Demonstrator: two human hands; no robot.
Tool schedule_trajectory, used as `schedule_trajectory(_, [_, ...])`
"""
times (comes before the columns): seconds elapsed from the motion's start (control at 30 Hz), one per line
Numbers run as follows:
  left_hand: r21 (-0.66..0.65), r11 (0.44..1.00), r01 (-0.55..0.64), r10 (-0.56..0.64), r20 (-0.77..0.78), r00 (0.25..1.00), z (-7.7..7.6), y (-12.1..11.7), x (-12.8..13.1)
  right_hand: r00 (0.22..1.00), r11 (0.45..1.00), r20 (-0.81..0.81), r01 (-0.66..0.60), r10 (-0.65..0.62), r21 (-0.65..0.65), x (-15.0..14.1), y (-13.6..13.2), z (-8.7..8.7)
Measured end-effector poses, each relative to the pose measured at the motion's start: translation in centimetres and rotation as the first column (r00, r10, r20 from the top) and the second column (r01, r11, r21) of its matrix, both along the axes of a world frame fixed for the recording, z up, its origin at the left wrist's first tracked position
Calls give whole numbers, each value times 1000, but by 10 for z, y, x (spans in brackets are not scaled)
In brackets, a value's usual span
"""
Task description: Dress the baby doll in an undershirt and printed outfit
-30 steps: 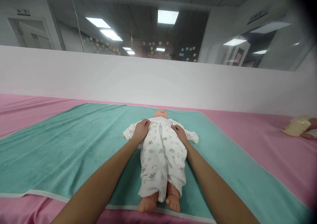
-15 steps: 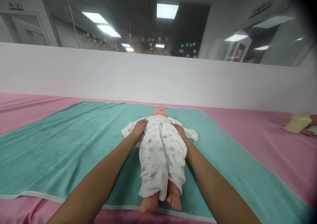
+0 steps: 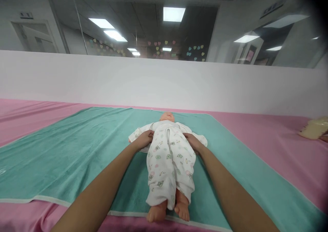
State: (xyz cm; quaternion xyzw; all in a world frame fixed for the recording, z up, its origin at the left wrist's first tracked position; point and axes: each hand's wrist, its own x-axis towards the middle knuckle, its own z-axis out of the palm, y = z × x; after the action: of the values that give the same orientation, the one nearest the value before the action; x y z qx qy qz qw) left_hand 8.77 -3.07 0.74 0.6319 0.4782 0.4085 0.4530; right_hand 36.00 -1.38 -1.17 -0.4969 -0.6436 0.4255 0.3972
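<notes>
A baby doll (image 3: 167,116) lies on its back on a green towel (image 3: 77,150), head at the far side and bare feet towards me. It wears a white long-sleeved top (image 3: 160,124) and white printed trousers (image 3: 170,163). My left hand (image 3: 145,139) is at the left side of the trousers' waist, its fingers curled and closed on the fabric. On the opposite side my right hand (image 3: 192,141) pinches the trousers near the waist; its fingertips are partly hidden by cloth.
Pink cloth (image 3: 261,136) spreads under and around the towel. A white low wall (image 3: 159,83) with glass above stands behind. At the right edge a pale yellow object (image 3: 313,127) sits by part of another person's hand (image 3: 324,138).
Both my hands have slid slightly towards me along the sides of the trousers' waist. The view has shifted a little, and the yellow object is nearer the right edge.
</notes>
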Motion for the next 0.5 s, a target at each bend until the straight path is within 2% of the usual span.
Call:
schedule_trajectory(0.1, [-28, 997, 75, -75, 12, 997, 2, -4, -2, 977, 984, -153, -162, 150, -75, 3, -5, 2])
schedule_trajectory(0.17, [-64, 984, 168, -162, 85, 983, 3, -7, -3, 925, 954, -293, -283, 243, -102, 6, -7, 4])
schedule_trajectory(0.23, [-101, 956, 277, -253, 198, 947, 5, -9, -4, 884, 936, -375, -338, 278, -102, 7, -10, 6])
schedule_trajectory(0.3, [-132, 925, 357, -309, 290, 906, 6, -11, -6, 870, 931, -404, -350, 283, -102, 8, -13, 8])
schedule_trajectory(0.4, [-157, 898, 412, -332, 373, 866, 8, -12, -9, 875, 933, -396, -345, 280, -103, 6, -16, 9])
schedule_trajectory(0.47, [-161, 895, 415, -319, 419, 850, 7, -12, -10, 908, 951, -336, -296, 249, -95, 4, -17, 9])
schedule_trajectory(0.5, [-161, 899, 407, -305, 438, 846, 6, -11, -10, 940, 972, -277, -224, 197, -67, 2, -17, 8])
